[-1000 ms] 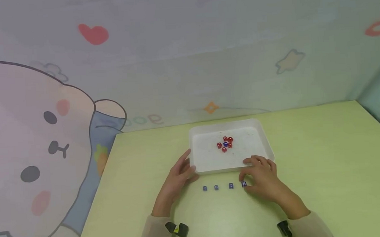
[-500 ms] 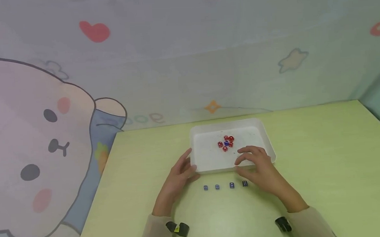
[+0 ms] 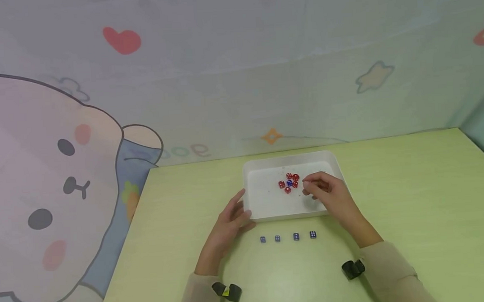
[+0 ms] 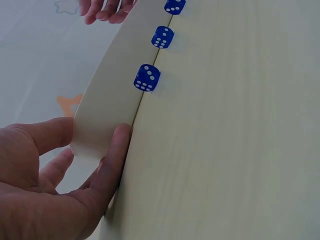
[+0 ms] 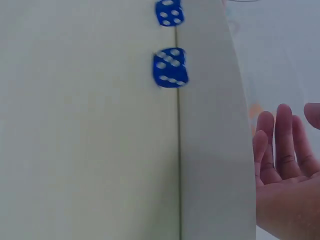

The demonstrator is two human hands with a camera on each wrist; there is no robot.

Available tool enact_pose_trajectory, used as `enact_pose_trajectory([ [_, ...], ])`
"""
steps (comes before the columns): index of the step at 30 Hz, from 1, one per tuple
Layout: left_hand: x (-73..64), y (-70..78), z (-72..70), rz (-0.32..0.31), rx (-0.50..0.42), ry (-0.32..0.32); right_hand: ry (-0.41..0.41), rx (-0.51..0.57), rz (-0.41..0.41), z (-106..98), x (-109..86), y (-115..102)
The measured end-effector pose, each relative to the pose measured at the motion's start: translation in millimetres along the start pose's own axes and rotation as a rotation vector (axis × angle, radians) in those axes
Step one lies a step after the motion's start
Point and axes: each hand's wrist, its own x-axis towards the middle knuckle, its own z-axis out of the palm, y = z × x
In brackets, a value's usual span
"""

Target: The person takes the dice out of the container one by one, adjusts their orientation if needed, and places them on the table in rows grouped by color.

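Observation:
The left hand holds the near left corner of a shallow white tray, with thumb and fingers around the corner in the left wrist view. Over the tray's right part hovers the right hand, fingers loosely bent and nothing visible between them. Just left of its fingertips, several red dice lie grouped around one blue die on the tray floor. In front of the tray, several blue dice stand in a spaced row, from the leftmost die to the rightmost die.
A pale green table carries everything. Behind it hangs a backdrop printed with a cartoon animal. Dark straps sit on both wrists.
The right hand has left the rightmost blue die in the front row and moved up and over the tray, toward the red dice. The left hand keeps its place at the corner.

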Motion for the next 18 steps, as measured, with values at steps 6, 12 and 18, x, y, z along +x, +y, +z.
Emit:
enact_pose_trajectory([
  [6, 1.4, 0.3, 0.6, -0.002, -0.005, -0.003, -0.026, 0.046, 0.068, -5.3, 19.4, -1.6],
  [12, 3.8, -1.3, 0.9, -0.002, -0.011, -0.014, -0.088, 0.007, 0.125, -3.9, 31.7, 3.4],
  [18, 4.1, -1.2, 2.3, -0.005, -0.013, -0.017, -0.13, 0.037, 0.203, 1.4, 40.8, 7.6],
])
